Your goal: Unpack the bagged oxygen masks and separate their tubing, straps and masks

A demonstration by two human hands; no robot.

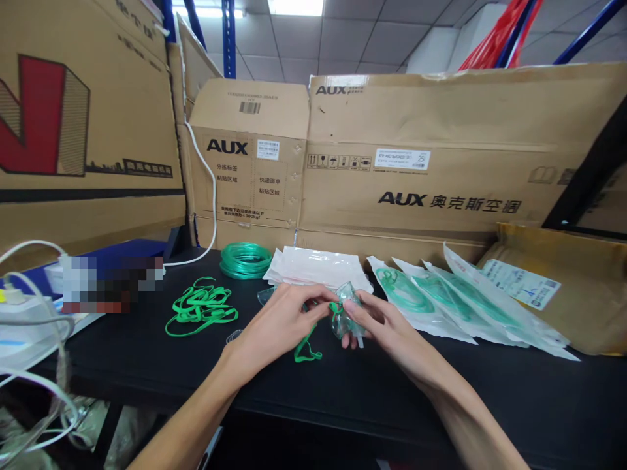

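Observation:
A clear plastic oxygen mask [341, 326] is gripped in my right hand [375, 316], thumb on its near face and fingertips curled beneath it. My left hand [289, 316] pinches a green elastic strap [336, 307] at the mask's left side. The strap's loose end [307, 352] hangs down below my left hand onto the black table. Partly hidden behind my left hand, another clear plastic piece [266, 296] lies on the table. A pile of green elastic straps [202, 309] rests to the left of my hands.
Behind the hands are coiled green tubing [245, 260] and white packets [318, 266]. Several pouches with green tubing [409, 290] lie at right, beside a brown package [578, 287]. Cardboard panels [416, 170] wall off the back. White cables [34, 320] and a power strip crowd the left.

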